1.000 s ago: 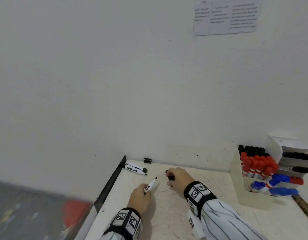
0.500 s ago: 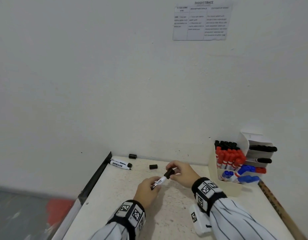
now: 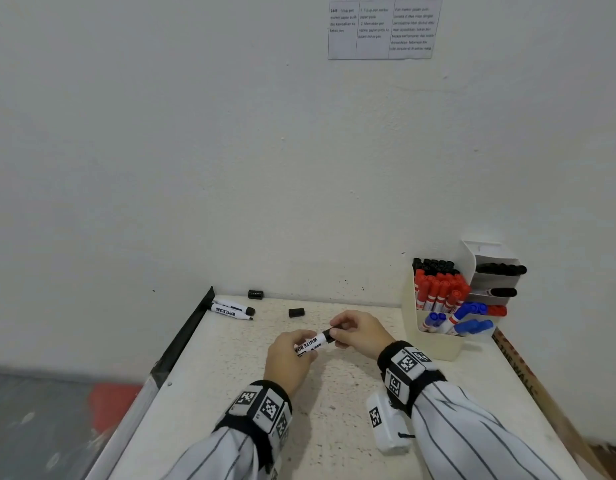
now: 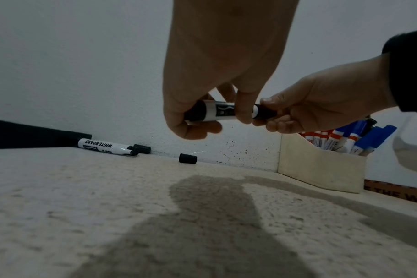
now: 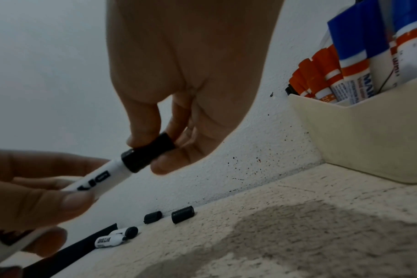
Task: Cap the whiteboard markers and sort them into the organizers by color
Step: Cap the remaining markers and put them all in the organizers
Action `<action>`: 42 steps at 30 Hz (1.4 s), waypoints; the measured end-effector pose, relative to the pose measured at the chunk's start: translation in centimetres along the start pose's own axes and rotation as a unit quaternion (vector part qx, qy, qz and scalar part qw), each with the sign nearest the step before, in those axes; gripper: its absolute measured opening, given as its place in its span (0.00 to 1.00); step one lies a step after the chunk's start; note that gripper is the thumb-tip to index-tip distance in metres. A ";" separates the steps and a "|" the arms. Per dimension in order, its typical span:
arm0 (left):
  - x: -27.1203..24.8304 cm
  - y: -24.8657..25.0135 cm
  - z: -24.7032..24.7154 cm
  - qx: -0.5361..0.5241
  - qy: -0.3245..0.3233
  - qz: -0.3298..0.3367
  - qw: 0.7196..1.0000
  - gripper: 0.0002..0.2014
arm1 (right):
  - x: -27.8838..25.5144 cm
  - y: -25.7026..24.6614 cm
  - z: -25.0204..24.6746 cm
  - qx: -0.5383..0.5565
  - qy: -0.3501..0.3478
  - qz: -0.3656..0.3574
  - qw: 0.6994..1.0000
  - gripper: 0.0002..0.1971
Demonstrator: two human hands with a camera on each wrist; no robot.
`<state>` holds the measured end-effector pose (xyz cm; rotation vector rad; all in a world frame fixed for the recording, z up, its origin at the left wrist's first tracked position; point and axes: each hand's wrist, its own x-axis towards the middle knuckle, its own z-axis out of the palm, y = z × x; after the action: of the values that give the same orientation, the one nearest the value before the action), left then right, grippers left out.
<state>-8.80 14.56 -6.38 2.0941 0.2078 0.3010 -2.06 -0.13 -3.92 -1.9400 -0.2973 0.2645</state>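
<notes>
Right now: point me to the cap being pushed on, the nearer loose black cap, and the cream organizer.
black cap (image 5: 148,157), right wrist view, its side wall below the thumb.
loose black cap (image 3: 296,312), head view, middle of its barrel.
cream organizer (image 3: 438,346), head view, bare front wall.

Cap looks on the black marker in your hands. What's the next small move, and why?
Probably let the left hand release and have the right hand carry the black marker to the organizer: its black cap appears seated against the barrel.

two markers (image 3: 232,309) lie far left, organizer (image 3: 434,344) far right.
</notes>
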 end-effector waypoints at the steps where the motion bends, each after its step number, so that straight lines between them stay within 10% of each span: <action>1: -0.1 0.0 -0.1 0.000 0.001 0.004 1.000 0.15 | -0.2 -0.1 0.1 -0.002 -0.003 0.002 1.000 0.05; 16: -1.8 3.1 -0.5 0.086 -0.051 0.072 0.992 0.12 | -1.4 -1.1 0.9 -0.077 0.077 0.045 0.993 0.20; 24: -1.8 4.7 -2.0 -0.115 -0.212 -0.097 0.966 0.14 | -2.9 -0.8 0.8 0.036 0.066 -0.037 0.996 0.18; 31: -2.4 5.0 -1.2 0.219 -0.057 0.090 0.970 0.11 | -2.6 -1.4 0.2 -0.063 0.080 -0.028 0.994 0.20; 38: -2.1 5.4 -1.6 -0.131 -0.172 -0.069 0.974 0.15 | -2.8 -1.3 0.3 0.019 0.061 -0.083 0.994 0.20; 42: -2.1 5.2 -1.3 -0.084 -0.152 -0.029 0.984 0.14 | -2.7 -0.9 0.5 0.025 0.058 -0.083 0.995 0.19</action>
<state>-11.03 12.38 -1.57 1.9327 0.0570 -0.0375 -4.87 -0.26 -3.15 -1.8611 -0.3690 0.0500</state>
